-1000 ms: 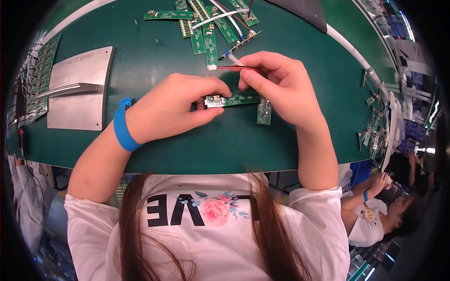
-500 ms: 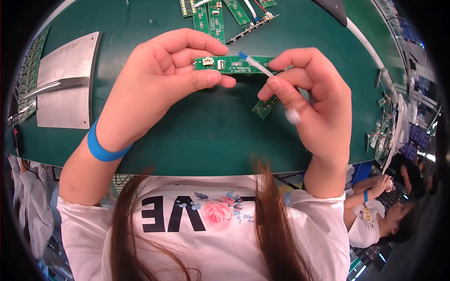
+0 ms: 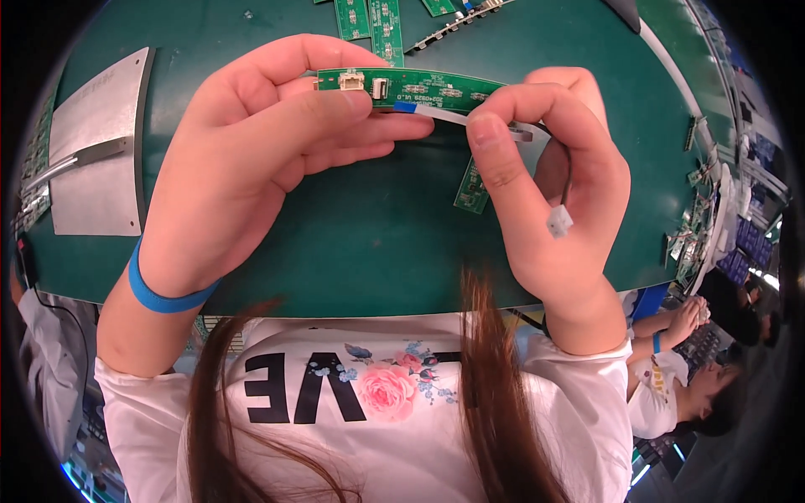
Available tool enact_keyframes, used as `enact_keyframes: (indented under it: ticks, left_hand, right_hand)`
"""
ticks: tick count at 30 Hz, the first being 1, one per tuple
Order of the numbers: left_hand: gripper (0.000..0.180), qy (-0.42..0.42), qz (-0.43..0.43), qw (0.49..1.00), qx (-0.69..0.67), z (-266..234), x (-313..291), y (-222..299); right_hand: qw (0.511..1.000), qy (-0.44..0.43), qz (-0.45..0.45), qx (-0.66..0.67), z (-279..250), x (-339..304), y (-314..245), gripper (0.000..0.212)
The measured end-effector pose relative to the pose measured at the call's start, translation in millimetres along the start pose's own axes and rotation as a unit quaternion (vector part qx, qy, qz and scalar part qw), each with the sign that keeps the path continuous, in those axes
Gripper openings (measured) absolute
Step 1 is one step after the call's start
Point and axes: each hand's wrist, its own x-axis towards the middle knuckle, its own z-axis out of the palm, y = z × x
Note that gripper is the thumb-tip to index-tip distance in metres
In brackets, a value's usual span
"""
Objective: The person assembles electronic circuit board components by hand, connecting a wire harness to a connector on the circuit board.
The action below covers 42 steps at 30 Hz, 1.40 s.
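Note:
A long narrow green circuit board (image 3: 444, 90) is held up over the green table. My left hand (image 3: 243, 126) pinches its left end, near a white socket (image 3: 351, 80) and a smaller flat connector (image 3: 381, 88). Between the thumb and index finger of my right hand (image 3: 511, 176) is a white flat ribbon cable (image 3: 443, 115). Its blue tip (image 3: 406, 107) lies along the board's near edge, below the flat connector. A dark wire ending in a white plug (image 3: 559, 220) hangs by my right palm. Another green board (image 3: 470, 186) shows below my right fingers; whether they hold it is hidden.
At the left lies a metal plate (image 3: 94, 176) with tweezers (image 3: 99, 152) on it. Several green boards (image 3: 386, 29) lie at the far side. More boards (image 3: 694, 226) line the right edge. Another person (image 3: 658, 386) sits beyond it.
The ribbon cable's blue tip has moved left and down, from over the board's face to its near edge. Both hands and the board are slightly higher in view. The lower board has turned steeper.

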Motion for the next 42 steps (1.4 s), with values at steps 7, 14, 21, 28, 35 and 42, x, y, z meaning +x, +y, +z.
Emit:
enact_keyframes:
  ticks: [7, 14, 21, 28, 35, 42]
  left_hand:
    - [0.023, -0.023, -0.021, 0.999, -0.023, 2, 0, -1]
    - [0.03, -0.015, -0.021, 0.999, -0.037, 4, -1, -6]
    - [0.031, -0.018, -0.01, 1.0, -0.022, 6, -2, -7]
    - [0.031, -0.021, 0.001, 1.0, 0.004, 7, -3, -7]
    - [0.031, -0.031, 0.009, 0.999, 0.031, 5, -3, -7]
    - [0.031, -0.026, 0.015, 0.999, 0.037, 8, -3, -7]
  right_hand:
    - [0.998, -0.005, -0.054, -0.01, 0, 0, 11, 0.006]
    - [1.0, -0.005, -0.026, -0.003, 2, -2, 10, 0.006]
    - [0.999, 0.004, -0.015, 0.039, 3, -2, 10, 0.009]
    - [0.999, 0.0, -0.032, 0.037, 2, -2, 12, 0.008]
    - [0.997, -0.001, -0.031, 0.068, 5, -2, 13, 0.005]
    - [0.997, 0.013, -0.051, 0.048, 5, -3, 13, 0.005]
